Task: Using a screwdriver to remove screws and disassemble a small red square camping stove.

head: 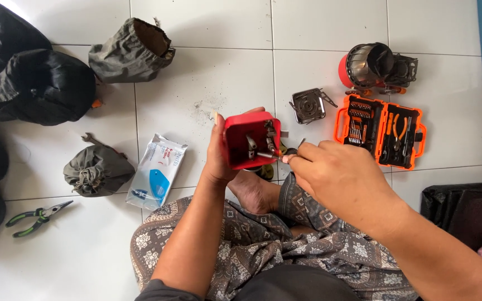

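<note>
Right hand [336,173] pinches a screwdriver [271,154], tip inside the red housing [250,139]. Left hand [218,153] grips the housing's 9 o'clock wall above the lap. Housing looks rigid, light; hold by walls. Bit case [380,131] lies at 2 o'clock on the floor.

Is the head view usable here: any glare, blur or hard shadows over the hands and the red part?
Head view: even daylight, soft shadows, mild glare on the floor tiles top left. Left hand and red housing are sharp; right hand and its screwdriver are slightly soft. Black bags lose detail.
</note>
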